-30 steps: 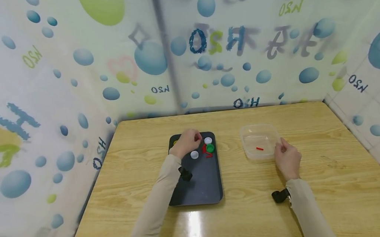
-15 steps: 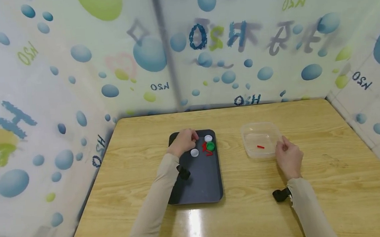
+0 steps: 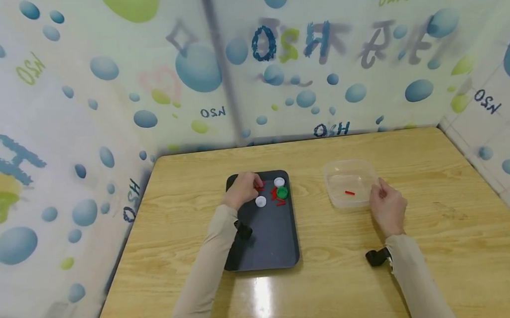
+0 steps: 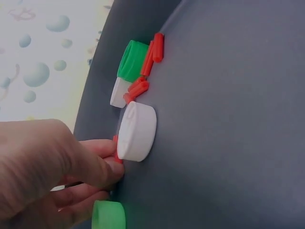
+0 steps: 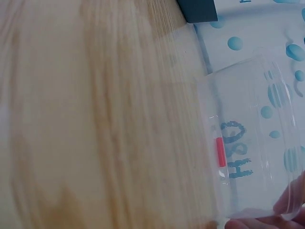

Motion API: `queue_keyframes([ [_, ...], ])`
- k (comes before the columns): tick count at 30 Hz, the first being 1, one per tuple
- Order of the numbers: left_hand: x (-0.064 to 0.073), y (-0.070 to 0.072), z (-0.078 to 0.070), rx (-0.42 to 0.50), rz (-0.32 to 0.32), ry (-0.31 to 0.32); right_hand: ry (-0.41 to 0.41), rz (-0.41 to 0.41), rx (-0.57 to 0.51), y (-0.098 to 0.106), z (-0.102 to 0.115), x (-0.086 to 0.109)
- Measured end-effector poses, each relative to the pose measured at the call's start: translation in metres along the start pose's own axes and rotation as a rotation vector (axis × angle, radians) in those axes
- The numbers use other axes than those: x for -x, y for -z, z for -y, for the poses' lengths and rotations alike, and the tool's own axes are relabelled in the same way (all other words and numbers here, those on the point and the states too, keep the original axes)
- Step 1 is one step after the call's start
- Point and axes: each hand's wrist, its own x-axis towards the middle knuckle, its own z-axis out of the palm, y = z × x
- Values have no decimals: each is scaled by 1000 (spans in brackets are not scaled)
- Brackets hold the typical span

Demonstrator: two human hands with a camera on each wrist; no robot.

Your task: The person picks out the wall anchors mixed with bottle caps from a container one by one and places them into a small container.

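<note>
My left hand point(image 3: 241, 190) is over the far part of the dark tray point(image 3: 266, 248). In the left wrist view, its thumb and finger pinch a small red tube point(image 4: 117, 150), partly hidden behind a white bottle cap point(image 4: 138, 131). A green cap point(image 4: 108, 215) lies close under the hand. Farther along are several red tubes point(image 4: 158, 47), another green cap point(image 4: 133, 61) and a white cap point(image 4: 119, 93). My right hand point(image 3: 388, 208) grips the near right corner of a clear plastic container point(image 3: 350, 169), where one red tube point(image 5: 220, 152) lies.
The tray and container stand apart on a wooden table point(image 3: 327, 283). Behind and beside the table are walls point(image 3: 353, 31) with printed bubbles. Each wrist carries a small black camera point(image 3: 376, 257).
My left hand has shifted a little left over the tray, and red tubes now show by its fingertips. The right hand still holds the container. The head view has tilted slightly down.
</note>
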Motion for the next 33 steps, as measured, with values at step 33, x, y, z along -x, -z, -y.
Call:
queue_keyframes([
  [33, 6, 7, 1, 75, -78, 11, -29, 31, 1, 1, 2, 5],
])
